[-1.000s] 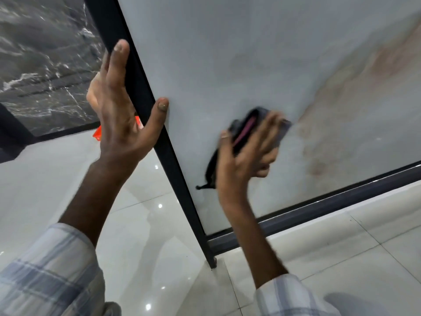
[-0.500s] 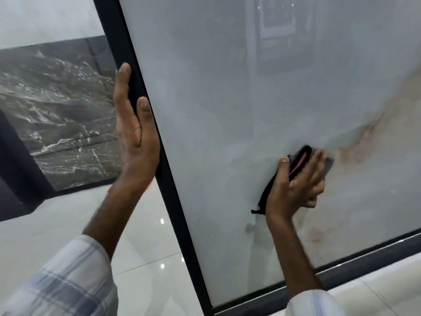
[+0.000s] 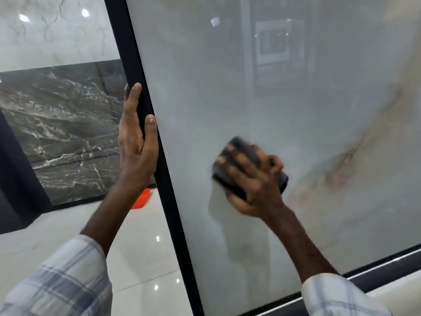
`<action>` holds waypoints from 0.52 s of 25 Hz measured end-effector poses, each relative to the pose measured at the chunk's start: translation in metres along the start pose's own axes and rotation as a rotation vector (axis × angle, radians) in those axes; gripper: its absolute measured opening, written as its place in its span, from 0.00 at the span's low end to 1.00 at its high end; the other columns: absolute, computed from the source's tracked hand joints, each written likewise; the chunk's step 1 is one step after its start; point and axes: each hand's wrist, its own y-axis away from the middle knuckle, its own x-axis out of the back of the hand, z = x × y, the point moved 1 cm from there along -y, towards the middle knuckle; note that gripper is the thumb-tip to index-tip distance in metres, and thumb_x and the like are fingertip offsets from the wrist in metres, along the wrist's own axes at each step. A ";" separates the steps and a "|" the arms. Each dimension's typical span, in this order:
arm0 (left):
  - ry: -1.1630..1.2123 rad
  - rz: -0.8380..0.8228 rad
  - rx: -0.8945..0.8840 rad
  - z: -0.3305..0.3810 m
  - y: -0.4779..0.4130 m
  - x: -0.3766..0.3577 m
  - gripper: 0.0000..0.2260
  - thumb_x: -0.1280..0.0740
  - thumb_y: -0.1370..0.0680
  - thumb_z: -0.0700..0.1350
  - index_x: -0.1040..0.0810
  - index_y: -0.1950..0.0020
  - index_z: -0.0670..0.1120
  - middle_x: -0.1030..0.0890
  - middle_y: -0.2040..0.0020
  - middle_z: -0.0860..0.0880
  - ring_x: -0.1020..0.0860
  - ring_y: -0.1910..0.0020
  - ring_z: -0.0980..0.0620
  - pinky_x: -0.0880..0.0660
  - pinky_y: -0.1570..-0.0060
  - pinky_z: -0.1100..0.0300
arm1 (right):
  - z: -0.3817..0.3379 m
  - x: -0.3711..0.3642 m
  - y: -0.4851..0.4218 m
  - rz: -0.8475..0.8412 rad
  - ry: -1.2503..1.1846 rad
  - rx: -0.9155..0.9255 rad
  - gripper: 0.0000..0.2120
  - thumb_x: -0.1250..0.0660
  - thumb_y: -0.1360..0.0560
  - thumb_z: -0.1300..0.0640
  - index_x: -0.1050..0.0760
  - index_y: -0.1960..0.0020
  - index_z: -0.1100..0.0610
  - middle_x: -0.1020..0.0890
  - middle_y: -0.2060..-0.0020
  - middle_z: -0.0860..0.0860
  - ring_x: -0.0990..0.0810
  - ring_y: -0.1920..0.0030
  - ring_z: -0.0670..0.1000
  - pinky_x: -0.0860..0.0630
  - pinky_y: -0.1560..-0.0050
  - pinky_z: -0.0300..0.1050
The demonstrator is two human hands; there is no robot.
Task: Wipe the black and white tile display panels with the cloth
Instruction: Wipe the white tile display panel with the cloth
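A large white tile panel [image 3: 284, 92] with a brownish vein at the right fills most of the view, set in a black frame [image 3: 134, 53]. My right hand [image 3: 252, 179] presses a dark folded cloth [image 3: 241, 147] against the white surface near its middle; the hand is blurred and covers most of the cloth. My left hand [image 3: 136, 144] holds the panel's left frame edge, thumb on the front, fingers along the side. A black marble-patterned panel [image 3: 61, 133] stands behind at the left.
Glossy white floor tiles [image 3: 141, 258] lie below at the left. A small orange object [image 3: 142, 198] sits on the floor behind my left wrist. A dark rail [image 3: 376, 270] runs along the white panel's bottom edge.
My left hand closed from a spread pose onto the frame edge. My right hand moved the cloth up and leftward across the white panel. The view has tilted upward.
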 end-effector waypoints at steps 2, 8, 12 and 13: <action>0.009 0.043 0.039 0.005 -0.016 -0.002 0.24 0.44 0.12 0.41 0.43 0.17 0.45 0.38 0.17 0.47 0.39 0.18 0.52 0.40 0.20 0.48 | 0.034 0.007 -0.002 0.148 0.034 -0.537 0.34 0.32 0.26 0.41 0.31 0.21 0.45 0.33 0.20 0.47 0.35 0.23 0.61 0.39 0.30 0.63; 0.071 0.111 0.093 0.019 -0.052 -0.004 0.24 0.45 0.13 0.41 0.42 0.17 0.48 0.38 0.18 0.54 0.38 0.19 0.57 0.40 0.20 0.55 | -0.004 0.005 -0.074 0.339 -0.241 -1.156 0.37 0.35 0.28 0.40 0.35 0.21 0.47 0.35 0.19 0.48 0.40 0.21 0.61 0.45 0.26 0.64; 0.083 0.087 0.079 0.022 -0.071 0.002 0.22 0.46 0.12 0.42 0.40 0.17 0.49 0.37 0.19 0.56 0.39 0.25 0.72 0.41 0.28 0.73 | -0.073 0.001 -0.103 -0.045 -0.153 -0.002 0.30 0.32 0.31 0.45 0.28 0.28 0.45 0.33 0.20 0.45 0.38 0.21 0.60 0.37 0.34 0.65; 0.091 0.080 0.078 0.023 -0.072 0.002 0.22 0.46 0.12 0.42 0.40 0.17 0.49 0.37 0.19 0.56 0.38 0.28 0.76 0.40 0.31 0.76 | -0.062 0.004 -0.109 -0.103 -0.124 0.286 0.28 0.31 0.30 0.46 0.25 0.30 0.46 0.32 0.20 0.45 0.37 0.20 0.60 0.34 0.37 0.66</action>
